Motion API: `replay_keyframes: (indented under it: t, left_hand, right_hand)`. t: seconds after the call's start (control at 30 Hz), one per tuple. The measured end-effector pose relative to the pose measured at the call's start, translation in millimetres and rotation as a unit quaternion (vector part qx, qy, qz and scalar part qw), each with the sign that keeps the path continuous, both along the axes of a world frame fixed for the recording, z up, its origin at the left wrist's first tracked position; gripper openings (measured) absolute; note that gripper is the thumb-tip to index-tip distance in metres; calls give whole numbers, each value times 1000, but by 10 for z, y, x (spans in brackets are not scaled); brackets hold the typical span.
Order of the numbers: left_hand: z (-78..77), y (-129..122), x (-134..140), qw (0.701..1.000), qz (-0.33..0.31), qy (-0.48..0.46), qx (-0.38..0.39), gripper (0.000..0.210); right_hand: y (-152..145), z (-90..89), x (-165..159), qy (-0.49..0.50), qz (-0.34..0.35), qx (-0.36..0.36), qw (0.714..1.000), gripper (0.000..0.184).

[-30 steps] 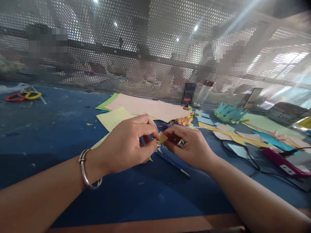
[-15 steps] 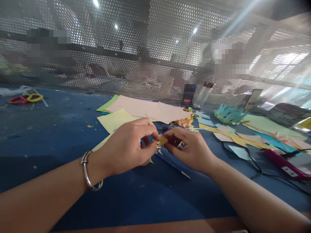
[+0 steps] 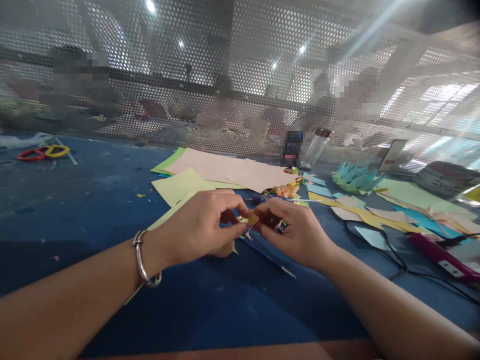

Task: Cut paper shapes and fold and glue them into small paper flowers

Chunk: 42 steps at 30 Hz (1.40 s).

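Both hands meet at frame centre: left hand (image 3: 198, 227) and right hand (image 3: 296, 232) are pinched together on one small yellow paper piece (image 3: 250, 218), thumb and forefinger tips of each closed on it, just above the blue table (image 3: 93, 200). Vs. a sec ago, the piece sits flatter and tucked deeper between the fingertips; earlier it stood up more, w/ more yellow showing. Left wrist w/ its silver bangle (image 3: 144, 260) has slid a bit toward 3 o'clock, and the view has tipped slightly. Judging by that, a fold or crease is being pressed tighter, i.e. fine finger work on the same piece, no new item picked up.

Around it: a thin blue stick (image 3: 268, 257) lies on the table just under the hands, running toward 5 o'clock. Pale yellow sheet (image 3: 180, 185) at 11 o'clock, pink sheet (image 3: 232, 170) at 12. Teal folded shapes (image 3: 354, 177) at 2 o'clock; magenta tool (image 3: 438, 252) w/ black cord at 3. Scissors (image 3: 43, 151) far off at 10 o'clock.

Writing/brands: none legible; the patches at the mesh screen (image 3: 240, 75) are blurred out.
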<state>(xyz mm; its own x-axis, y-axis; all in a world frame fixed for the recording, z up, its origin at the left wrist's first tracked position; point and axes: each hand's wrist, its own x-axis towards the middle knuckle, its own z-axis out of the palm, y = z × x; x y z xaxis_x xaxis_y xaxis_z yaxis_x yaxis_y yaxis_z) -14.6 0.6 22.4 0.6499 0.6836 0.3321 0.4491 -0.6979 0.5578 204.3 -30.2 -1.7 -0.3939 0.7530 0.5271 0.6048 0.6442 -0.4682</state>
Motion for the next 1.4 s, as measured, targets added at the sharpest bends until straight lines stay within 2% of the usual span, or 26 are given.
replay_keyframes:
  t: [0.27, 0.43, 0.83, 1.17, 1.4]
  left_hand:
    - [11, -4, -11, 1000, -10, 5, 10, 14]
    - [-1, -10, 1, 998, -3, 1, 58, 14]
    - [-132, -8, 90, 995, 29, -28, 91, 13]
    - [-155, -1, 87, 997, 39, -53, 51, 14]
    - [-183, -3, 94, 996, 35, -61, -47, 14]
  right_hand:
    - [-9, -10, 6, 0, -3, -5, 1000, 12]
    - [-3, -19, -8, 0, -4, -8, 1000, 10]
    - [4, -34, -43, -13, -6, -24, 1000, 9]
    - [-6, -26, -43, -15, -15, -12, 1000, 8]
    - [-19, -27, -38, -27, -15, -21, 999, 7]
